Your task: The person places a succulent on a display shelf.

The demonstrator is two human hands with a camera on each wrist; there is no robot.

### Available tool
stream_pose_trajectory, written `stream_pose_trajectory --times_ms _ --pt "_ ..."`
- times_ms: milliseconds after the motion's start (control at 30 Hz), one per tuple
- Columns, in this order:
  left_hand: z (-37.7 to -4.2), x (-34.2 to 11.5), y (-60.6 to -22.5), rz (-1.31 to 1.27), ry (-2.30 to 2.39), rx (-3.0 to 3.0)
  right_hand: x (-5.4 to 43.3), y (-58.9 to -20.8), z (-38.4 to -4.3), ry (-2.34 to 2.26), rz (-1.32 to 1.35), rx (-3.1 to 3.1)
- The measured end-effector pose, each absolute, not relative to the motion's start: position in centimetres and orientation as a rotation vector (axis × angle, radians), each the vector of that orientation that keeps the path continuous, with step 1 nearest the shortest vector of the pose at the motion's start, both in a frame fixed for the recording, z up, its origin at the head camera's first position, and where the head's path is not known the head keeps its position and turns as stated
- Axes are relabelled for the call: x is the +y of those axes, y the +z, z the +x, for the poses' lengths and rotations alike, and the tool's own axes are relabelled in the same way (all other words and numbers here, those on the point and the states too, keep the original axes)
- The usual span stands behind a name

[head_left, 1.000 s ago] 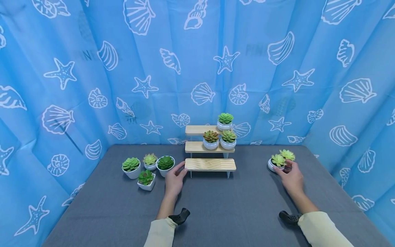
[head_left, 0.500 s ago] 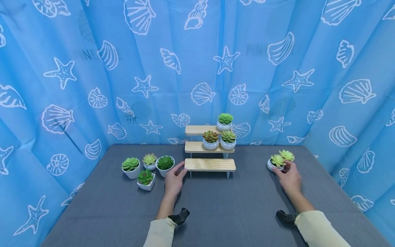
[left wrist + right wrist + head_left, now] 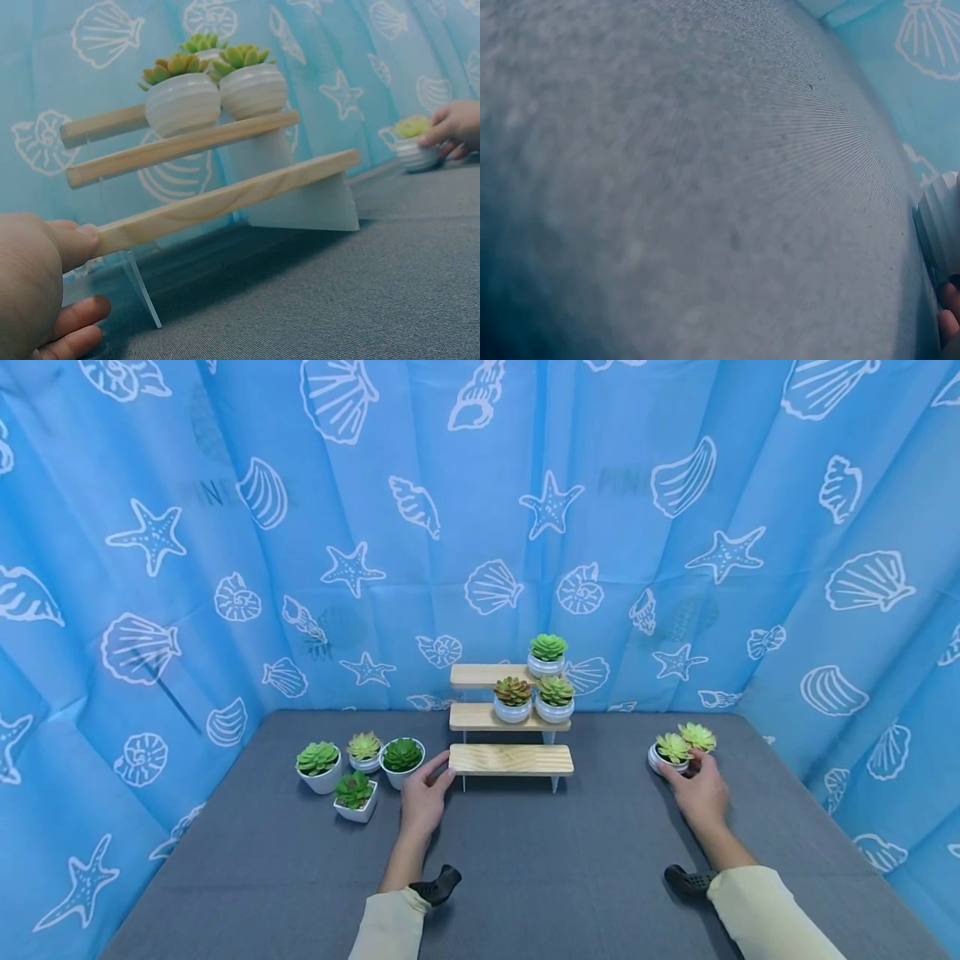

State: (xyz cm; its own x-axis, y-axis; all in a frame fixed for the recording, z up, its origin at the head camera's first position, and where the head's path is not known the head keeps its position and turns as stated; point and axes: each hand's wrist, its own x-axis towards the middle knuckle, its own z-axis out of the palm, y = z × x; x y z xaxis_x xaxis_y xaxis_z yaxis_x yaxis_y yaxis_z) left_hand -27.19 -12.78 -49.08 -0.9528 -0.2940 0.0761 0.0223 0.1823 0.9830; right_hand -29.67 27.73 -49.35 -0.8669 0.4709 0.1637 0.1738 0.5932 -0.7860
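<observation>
My left hand [image 3: 423, 802] pinches the left end of the lowest board of a three-tier wooden display stand [image 3: 512, 760]; the left wrist view shows the thumb at the board's end, the other fingers curled below. Far to the right, my right hand [image 3: 701, 789] grips a light green potted succulent [image 3: 673, 749] in a ribbed white pot, which appears to stand on the table. A second pale green succulent [image 3: 699, 737] is right behind that hand, its pot hidden. In the right wrist view only a slice of white pot [image 3: 939, 225] and some fingertips [image 3: 949, 324] show.
On the stand, a reddish succulent [image 3: 512, 700] and a green one [image 3: 555, 700] share the middle board, with another [image 3: 547, 654] on the top board. Several potted succulents [image 3: 356, 797] cluster left of my left hand. A blue shell-print curtain [image 3: 480, 527] surrounds the grey-covered table [image 3: 555, 877].
My right hand and forearm have shifted slightly to the left, and the gripped succulent has edged left with them. The left hand and the stand stay put.
</observation>
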Motion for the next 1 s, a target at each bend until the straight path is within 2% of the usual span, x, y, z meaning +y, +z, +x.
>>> stream_pose_trajectory --times_ms 1000 --pt "-27.2 -12.8 -49.1 0.261 -1.847 -2.208 26.7 -49.1 -28.6 1.094 -0.337 -2.578"
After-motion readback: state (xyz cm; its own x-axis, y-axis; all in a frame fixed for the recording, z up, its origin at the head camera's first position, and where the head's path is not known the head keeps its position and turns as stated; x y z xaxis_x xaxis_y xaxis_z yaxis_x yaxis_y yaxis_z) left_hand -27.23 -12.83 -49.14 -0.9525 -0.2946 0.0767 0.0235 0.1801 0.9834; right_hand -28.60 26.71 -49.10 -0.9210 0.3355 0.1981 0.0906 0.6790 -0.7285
